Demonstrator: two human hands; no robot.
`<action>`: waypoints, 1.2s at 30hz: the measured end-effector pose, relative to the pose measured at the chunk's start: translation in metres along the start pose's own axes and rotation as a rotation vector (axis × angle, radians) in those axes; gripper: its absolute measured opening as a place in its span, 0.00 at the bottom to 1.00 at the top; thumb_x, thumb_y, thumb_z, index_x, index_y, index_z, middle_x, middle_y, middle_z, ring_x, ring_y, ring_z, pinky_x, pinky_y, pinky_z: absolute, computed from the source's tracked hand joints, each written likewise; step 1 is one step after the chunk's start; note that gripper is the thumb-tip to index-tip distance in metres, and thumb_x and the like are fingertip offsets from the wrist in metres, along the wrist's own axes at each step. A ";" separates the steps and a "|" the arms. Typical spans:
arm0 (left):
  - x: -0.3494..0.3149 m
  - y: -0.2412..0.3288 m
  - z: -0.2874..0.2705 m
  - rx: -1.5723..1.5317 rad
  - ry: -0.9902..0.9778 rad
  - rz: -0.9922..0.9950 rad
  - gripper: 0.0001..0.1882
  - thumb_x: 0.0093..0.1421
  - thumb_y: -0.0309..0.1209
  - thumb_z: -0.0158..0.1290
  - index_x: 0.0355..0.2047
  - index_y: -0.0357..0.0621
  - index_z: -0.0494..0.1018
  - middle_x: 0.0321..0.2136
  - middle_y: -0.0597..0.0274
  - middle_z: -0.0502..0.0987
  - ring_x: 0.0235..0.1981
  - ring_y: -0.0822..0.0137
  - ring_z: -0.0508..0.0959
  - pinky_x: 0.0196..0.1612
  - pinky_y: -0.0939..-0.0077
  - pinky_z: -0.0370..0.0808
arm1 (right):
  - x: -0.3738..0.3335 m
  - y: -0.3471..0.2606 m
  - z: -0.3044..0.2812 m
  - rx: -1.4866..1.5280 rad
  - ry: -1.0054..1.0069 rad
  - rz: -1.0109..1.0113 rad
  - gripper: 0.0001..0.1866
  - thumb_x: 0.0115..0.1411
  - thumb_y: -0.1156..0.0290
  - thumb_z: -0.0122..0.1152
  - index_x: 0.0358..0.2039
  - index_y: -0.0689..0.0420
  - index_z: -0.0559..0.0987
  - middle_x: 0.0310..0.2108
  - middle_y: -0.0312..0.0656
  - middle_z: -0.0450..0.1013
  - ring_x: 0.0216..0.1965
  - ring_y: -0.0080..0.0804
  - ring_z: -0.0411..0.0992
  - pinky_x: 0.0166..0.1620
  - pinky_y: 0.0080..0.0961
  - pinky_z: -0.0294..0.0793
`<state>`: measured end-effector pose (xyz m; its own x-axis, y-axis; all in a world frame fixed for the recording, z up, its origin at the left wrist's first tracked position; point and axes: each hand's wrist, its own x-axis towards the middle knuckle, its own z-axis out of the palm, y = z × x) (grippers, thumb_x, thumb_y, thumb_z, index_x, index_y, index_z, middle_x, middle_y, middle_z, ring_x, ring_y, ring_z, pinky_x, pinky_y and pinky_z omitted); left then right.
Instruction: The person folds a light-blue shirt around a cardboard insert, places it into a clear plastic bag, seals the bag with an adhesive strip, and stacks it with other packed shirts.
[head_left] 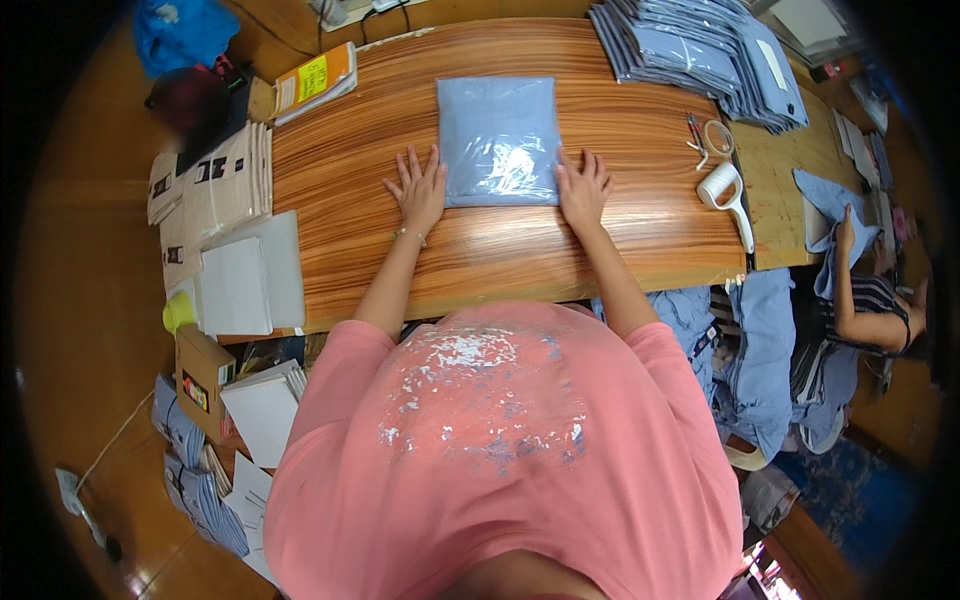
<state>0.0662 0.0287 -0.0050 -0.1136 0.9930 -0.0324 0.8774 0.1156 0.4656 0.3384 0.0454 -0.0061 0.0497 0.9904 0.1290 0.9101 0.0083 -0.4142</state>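
A folded light blue garment in a clear plastic bag lies flat on the wood-grain table in front of me. My left hand rests palm down at the bag's left edge, fingers spread, the thumb side touching or very close to the plastic. On the opposite side my right hand lies flat with its fingers apart, its thumb side against the bag's right edge. Neither hand grips anything. Light glares off the lower part of the plastic.
Stacked bagged blue garments stand at the far right. A white lint roller and a tape roll lie right. Beige packed garments and white sheets sit left. Another person holds blue cloth at the far right.
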 end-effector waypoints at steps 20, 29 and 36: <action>0.059 0.104 -0.145 -0.511 0.720 0.490 0.15 0.50 0.33 0.62 0.32 0.37 0.72 0.31 0.53 0.73 0.32 0.53 0.74 0.34 0.68 0.70 | 0.108 -0.082 -0.166 0.519 0.353 -0.606 0.12 0.54 0.69 0.61 0.39 0.58 0.75 0.36 0.45 0.70 0.34 0.45 0.71 0.36 0.37 0.70; 0.121 0.071 -0.020 -0.131 0.495 -0.014 0.16 0.62 0.37 0.48 0.48 0.46 0.71 0.56 0.49 0.62 0.58 0.49 0.59 0.60 0.50 0.52 | 0.151 -0.080 -0.006 0.156 0.074 -0.300 0.23 0.57 0.59 0.56 0.51 0.55 0.71 0.58 0.56 0.57 0.63 0.52 0.51 0.60 0.57 0.48; 0.127 0.104 0.041 -0.245 0.441 0.022 0.13 0.62 0.35 0.46 0.43 0.50 0.76 0.51 0.62 0.72 0.61 0.54 0.58 0.62 0.46 0.44 | 0.135 -0.101 0.052 0.374 0.199 -0.189 0.17 0.61 0.64 0.50 0.49 0.53 0.74 0.57 0.50 0.61 0.63 0.50 0.52 0.63 0.55 0.38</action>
<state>0.1616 0.1678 0.0032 -0.3288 0.8839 0.3324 0.7528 0.0328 0.6574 0.2315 0.1857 0.0063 0.0087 0.9214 0.3885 0.7016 0.2712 -0.6589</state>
